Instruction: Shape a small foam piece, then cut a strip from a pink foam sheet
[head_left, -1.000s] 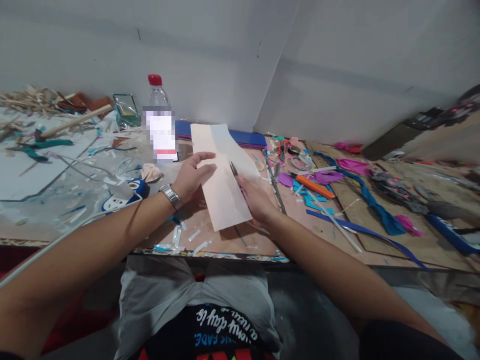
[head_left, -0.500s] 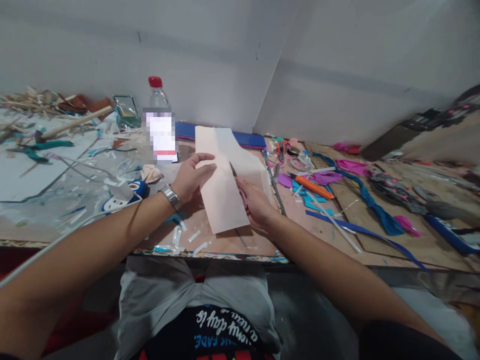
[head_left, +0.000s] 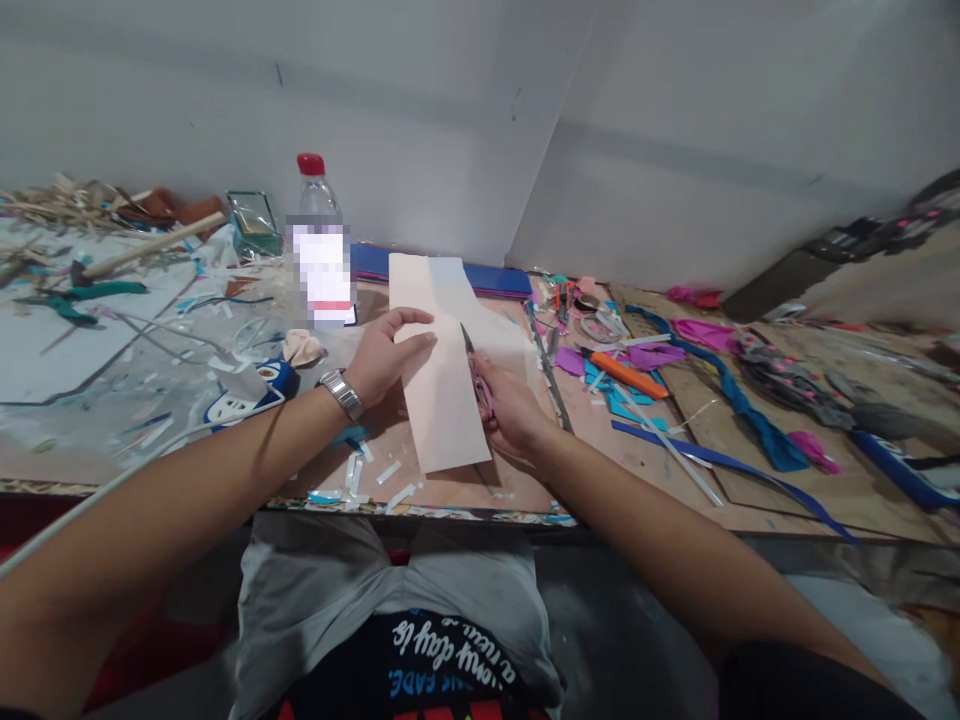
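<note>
A pale cream sheet (head_left: pixel 445 405) with a cut running up it is held over the bench in front of me. My left hand (head_left: pixel 391 352) grips its left edge, thumb and index finger on top and the other fingers hidden beneath. In my right hand (head_left: pixel 511 405) is a pair of scissors (head_left: pixel 480 385) with pinkish handles. Their dark blade shows at the cut, between the near strip and the part of the sheet lying to the right. The lower blade is hidden by the sheet.
Behind the sheet lies a blue flat stack (head_left: pixel 495 280). A red-capped bottle (head_left: pixel 311 170) stands back left, and a white-and-blue power strip (head_left: pixel 251 395) lies near my left forearm. To the right are an orange utility knife (head_left: pixel 626 374), blue strips and fabric scraps.
The near strip has shifted slightly left and its lower end has swung left, widening the gap at the cut. The scissors' handles look a little more spread.
</note>
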